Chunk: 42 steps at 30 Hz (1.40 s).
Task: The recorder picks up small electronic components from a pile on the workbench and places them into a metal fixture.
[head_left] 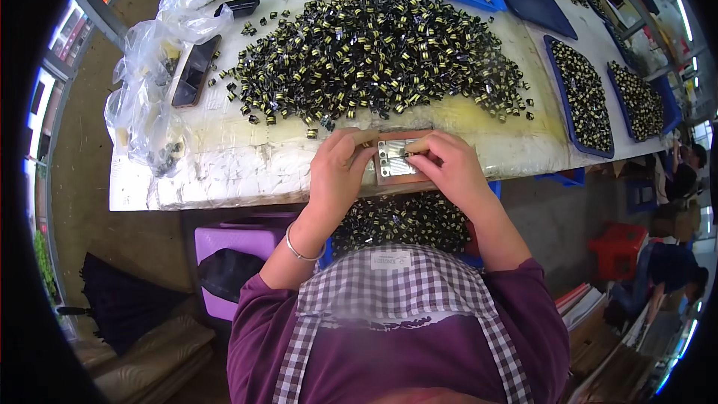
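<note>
A small silver metal jig (394,167), grooved and with round holes along its left side, lies on a reddish-brown base (404,179) at the table's front edge. My left hand (336,168) is closed at the jig's left edge, thumb and forefinger gripping it there. Over the jig's right half, my right hand (454,170) pinches with thumb and forefinger; whatever is between those fingertips is too small and covered to make out. Just beyond both hands spreads a large heap of small black-and-yellow parts (374,52).
A phone (196,71) and clear plastic bags (142,82) lie at left. Blue trays of similar parts (550,49) stand at right, near a dark tray lid (531,1). Below the table edge, more parts (404,224) fill a blue container. A purple stool (213,243) stands at lower left.
</note>
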Available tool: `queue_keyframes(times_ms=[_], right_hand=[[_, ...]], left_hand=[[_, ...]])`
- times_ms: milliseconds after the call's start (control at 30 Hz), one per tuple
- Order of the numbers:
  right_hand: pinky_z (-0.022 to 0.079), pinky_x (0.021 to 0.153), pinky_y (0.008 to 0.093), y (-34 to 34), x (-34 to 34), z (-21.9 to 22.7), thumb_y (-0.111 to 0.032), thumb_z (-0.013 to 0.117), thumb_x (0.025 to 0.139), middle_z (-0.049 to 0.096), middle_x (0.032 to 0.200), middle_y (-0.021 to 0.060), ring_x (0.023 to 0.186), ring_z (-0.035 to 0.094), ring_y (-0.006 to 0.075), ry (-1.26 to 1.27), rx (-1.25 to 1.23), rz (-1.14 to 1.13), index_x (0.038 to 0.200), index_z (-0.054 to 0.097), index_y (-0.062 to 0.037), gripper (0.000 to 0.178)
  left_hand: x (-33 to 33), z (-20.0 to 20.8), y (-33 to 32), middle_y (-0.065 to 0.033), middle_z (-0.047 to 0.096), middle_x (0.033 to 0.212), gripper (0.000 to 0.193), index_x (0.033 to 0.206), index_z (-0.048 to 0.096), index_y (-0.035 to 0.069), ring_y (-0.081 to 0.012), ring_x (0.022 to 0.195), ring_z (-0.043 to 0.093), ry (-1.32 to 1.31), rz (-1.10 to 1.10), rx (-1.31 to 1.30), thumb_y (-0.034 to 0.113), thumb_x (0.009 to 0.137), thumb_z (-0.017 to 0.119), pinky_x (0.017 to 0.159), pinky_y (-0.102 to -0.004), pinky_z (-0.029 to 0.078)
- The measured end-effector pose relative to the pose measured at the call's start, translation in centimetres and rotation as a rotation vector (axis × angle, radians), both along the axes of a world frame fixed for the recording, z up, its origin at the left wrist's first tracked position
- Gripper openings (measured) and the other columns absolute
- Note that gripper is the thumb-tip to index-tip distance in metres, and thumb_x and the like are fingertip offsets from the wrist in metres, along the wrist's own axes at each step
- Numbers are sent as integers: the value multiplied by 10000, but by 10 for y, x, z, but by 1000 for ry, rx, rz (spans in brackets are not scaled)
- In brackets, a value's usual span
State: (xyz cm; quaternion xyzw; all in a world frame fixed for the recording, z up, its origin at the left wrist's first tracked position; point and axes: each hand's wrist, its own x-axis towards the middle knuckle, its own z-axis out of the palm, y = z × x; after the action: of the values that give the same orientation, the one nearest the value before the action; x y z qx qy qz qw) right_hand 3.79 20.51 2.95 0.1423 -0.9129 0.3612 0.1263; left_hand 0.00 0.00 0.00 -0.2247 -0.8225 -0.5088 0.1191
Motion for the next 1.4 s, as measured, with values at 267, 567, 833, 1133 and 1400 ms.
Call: queue_keyframes(times_ms=[267, 567, 833, 1133, 1400], right_hand=[[446, 583, 303, -1, -3, -8, -93, 744, 784, 604, 749, 46, 641, 548, 172, 119, -11, 13, 889, 689, -65, 122], [441, 542, 326, -30, -35, 4, -156, 775, 773, 600, 678, 52, 576, 550, 201, 124, -33, -162, 910, 693, -84, 175], [446, 529, 270, -12, -14, -10, -107, 771, 769, 612, 697, 36, 594, 581, 125, 137, -26, -264, 840, 656, -62, 142], [484, 652, 338, -2, -18, -17, -55, 724, 792, 613, 807, 76, 709, 581, 225, 231, 32, -235, 915, 629, -43, 155], [485, 661, 370, 3, -13, -8, -48, 700, 795, 616, 798, 102, 734, 607, 283, 170, -46, -136, 924, 652, -42, 138]], left_hand=[[0, 3, -2, -91, 649, 959, 248, 1034, 675, 5, -172, 773, 643, 5, 35, 67, -35, 794, 718, 674, -252, 521], [1, 0, 0, -92, 646, 909, 173, 960, 708, 43, -237, 770, 633, -23, 17, 157, -15, 796, 701, 666, -313, 514], [3, -5, -3, -114, 662, 939, 193, 990, 717, 42, -290, 831, 632, 104, 26, 22, 2, 804, 684, 740, -361, 513], [6, 0, 36, -102, 686, 980, 193, 948, 703, 51, -293, 873, 629, 305, -155, -60, 35, 756, 713, 766, -394, 512], [12, 1, 39, -91, 662, 922, 195, 956, 693, 49, -288, 834, 611, 345, -96, -163, 28, 762, 697, 746, -389, 499]])
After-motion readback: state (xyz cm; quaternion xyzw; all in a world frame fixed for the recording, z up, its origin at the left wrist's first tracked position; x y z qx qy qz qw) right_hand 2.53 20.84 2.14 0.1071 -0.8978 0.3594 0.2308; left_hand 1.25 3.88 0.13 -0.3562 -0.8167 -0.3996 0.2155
